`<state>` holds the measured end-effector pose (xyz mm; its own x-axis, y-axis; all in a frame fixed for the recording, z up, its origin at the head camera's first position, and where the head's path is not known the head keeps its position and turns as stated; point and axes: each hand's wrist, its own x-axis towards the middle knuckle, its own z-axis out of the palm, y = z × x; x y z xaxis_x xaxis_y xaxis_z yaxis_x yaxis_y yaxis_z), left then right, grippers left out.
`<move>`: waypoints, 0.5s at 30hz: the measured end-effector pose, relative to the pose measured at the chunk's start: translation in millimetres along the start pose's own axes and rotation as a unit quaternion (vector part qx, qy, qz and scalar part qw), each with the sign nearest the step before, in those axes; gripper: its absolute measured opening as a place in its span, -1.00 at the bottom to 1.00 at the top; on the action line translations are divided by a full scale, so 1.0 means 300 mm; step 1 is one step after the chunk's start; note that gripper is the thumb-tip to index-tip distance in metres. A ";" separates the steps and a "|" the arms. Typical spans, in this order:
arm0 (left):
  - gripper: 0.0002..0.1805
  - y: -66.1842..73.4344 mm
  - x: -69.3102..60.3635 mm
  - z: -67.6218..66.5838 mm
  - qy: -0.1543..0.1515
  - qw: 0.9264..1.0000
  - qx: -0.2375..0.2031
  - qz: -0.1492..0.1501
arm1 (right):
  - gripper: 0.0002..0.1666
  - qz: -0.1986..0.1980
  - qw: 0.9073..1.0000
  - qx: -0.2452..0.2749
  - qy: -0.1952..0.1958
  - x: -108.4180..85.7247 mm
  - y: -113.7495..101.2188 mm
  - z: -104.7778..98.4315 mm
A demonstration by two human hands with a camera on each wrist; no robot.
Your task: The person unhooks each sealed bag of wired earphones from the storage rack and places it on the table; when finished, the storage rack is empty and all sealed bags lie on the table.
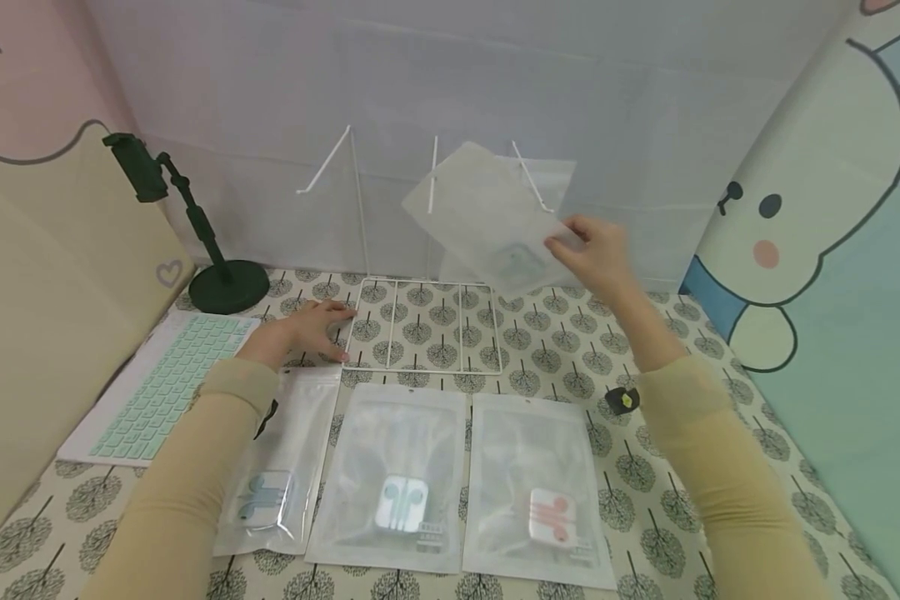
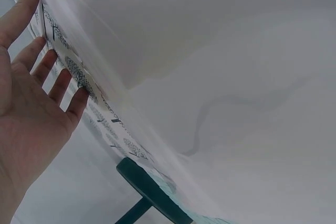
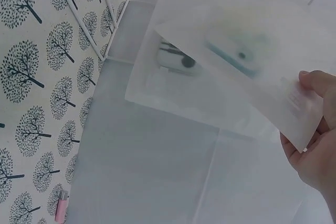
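Observation:
My right hand (image 1: 596,254) pinches a corner of a frosted zip bag (image 1: 487,208), held tilted at the right prong of a white wire rack (image 1: 424,372). Teal earphones (image 3: 239,51) show through it in the right wrist view. Behind it is another frosted bag (image 3: 178,93) with dark-striped earphones, apparently on the rack. I cannot tell whether the held bag is on a prong. My left hand (image 1: 311,327) rests at the left edge of the rack's base, fingers spread. In front lie several bags: one with blue earphones (image 1: 402,503), one with pink earphones (image 1: 552,517), and another bag (image 1: 300,450) by my left forearm.
A mint keyboard (image 1: 172,387) lies at the left, partly behind my left arm. Beyond it stands a dark green phone stand (image 1: 228,287). A small black item with a yellow mark (image 1: 622,400) is near my right wrist. Printed curtains enclose the tree-patterned table.

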<state>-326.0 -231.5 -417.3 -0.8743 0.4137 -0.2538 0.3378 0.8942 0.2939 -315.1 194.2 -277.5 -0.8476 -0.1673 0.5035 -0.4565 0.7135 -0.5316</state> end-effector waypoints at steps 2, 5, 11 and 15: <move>0.01 0.001 0.000 0.000 0.000 1.000 -0.002 0.001 | -0.71 -0.010 1.000 -0.006 0.001 -0.003 -0.003 -0.007; 0.01 0.004 -0.001 0.000 -0.003 1.000 -0.002 0.000 | -0.73 -0.030 0.999 -0.019 0.010 -0.009 -0.004 -0.014; 0.01 0.008 -0.006 -0.002 -0.004 1.000 -0.003 0.006 | -0.78 -0.106 0.992 -0.036 0.059 -0.021 -0.004 -0.026; 0.00 0.012 -0.012 -0.008 -0.001 1.000 -0.001 0.012 | -0.76 -0.146 0.986 -0.031 0.080 -0.032 -0.010 -0.034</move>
<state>-322.4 -230.0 -413.2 -0.8649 0.4360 -0.2485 0.3587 0.8834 0.3015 -302.8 200.6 -274.0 -0.6267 -0.2656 0.7326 -0.6528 0.6923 -0.3075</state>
